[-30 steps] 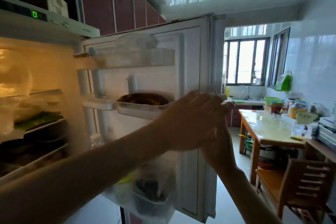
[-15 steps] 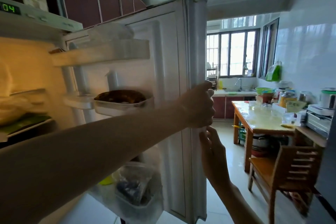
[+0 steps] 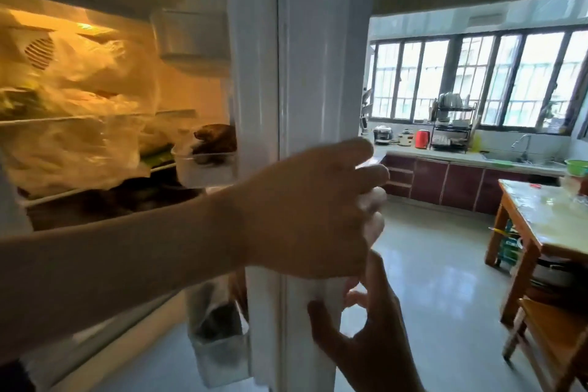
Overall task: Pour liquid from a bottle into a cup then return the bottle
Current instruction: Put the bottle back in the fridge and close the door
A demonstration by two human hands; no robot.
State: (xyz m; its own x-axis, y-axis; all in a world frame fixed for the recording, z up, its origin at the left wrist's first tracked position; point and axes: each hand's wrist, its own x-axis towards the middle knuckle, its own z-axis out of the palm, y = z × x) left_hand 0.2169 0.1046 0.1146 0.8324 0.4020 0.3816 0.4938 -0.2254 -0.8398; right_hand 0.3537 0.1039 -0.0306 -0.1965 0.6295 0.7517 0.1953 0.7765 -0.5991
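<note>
On the door (image 3: 318,73) edge, the left hand (image 3: 305,213) curls round it; just below, the right hand (image 3: 359,337) pinches the same edge. No bottle or cup is visible. Keep fingers clear when swinging the door shut.

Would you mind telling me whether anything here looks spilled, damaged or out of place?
Nothing stands out. Both hands, left and right, hold the fridge door edge; the floor shows no spill.

White fridge door (image 3: 318,73) seen edge-on, frame centre, ajar; edge gripped by left hand (image 3: 305,216), right hand (image 3: 366,334) below.
</note>
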